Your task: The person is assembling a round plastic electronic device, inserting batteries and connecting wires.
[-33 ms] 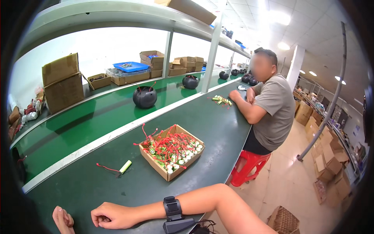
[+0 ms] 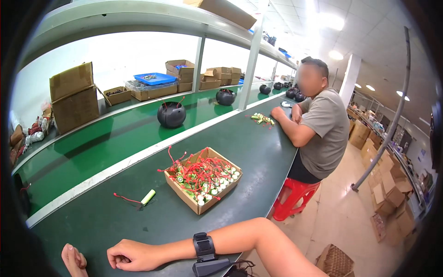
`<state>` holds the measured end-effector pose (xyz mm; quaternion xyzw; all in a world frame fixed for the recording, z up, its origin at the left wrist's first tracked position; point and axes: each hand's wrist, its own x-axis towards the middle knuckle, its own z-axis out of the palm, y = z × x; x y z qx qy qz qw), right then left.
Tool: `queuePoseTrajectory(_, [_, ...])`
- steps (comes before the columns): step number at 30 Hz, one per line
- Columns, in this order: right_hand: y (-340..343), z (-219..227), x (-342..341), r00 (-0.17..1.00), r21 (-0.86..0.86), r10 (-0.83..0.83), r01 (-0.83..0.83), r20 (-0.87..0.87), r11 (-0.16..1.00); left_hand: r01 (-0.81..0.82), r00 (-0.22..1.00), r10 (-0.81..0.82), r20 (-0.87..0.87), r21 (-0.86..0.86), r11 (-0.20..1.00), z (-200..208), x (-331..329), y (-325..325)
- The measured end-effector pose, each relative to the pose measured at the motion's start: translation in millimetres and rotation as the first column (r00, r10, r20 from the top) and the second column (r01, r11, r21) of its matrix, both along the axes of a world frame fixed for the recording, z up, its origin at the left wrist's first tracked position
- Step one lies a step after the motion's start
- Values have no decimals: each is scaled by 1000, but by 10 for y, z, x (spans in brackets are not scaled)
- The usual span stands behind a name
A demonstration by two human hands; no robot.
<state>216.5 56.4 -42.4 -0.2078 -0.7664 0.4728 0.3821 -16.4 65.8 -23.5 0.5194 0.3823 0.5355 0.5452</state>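
My right hand [image 2: 134, 255] rests on the dark green tabletop [image 2: 106, 231], its fingers curled into a loose fist with nothing visible in them. To its left, at the lower edge, is my left hand [image 2: 74, 261], also curled and apart from the right; no object shows in it. Beyond the hands lies a single light-green battery cell [image 2: 148, 197] with a red wire. A cardboard box [image 2: 184, 199] farther right is full of such cells under tangled red wires [image 2: 203, 173]. Neither hand touches the cell or the box.
A conveyor belt [image 2: 106, 134] beyond the table carries round black housings [image 2: 171, 114]. Cartons [image 2: 76, 111] and a blue tray [image 2: 155, 79] line its far side. A co-worker [image 2: 323, 124] sits at right on a red stool [image 2: 295, 198], near more cells [image 2: 262, 119].
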Motion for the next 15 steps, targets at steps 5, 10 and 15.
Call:
queuePoseTrajectory(5, [20, 89, -132, 999, -31, 35, -34, 17, 999, -35, 995, 36, 93, -18, 999, -245, -408, 140])
queuePoseTrajectory(10, [20, -15, -138, 997, -276, 63, -45, 54, 960, -155, 981, 155, -117, 5, 988, -191, -139, -22])
queuePoseTrajectory(15, [250, 803, -858, 983, -192, 172, -156, 71, 969, -216, 955, 162, 249, 203, 955, -424, 270, 162])
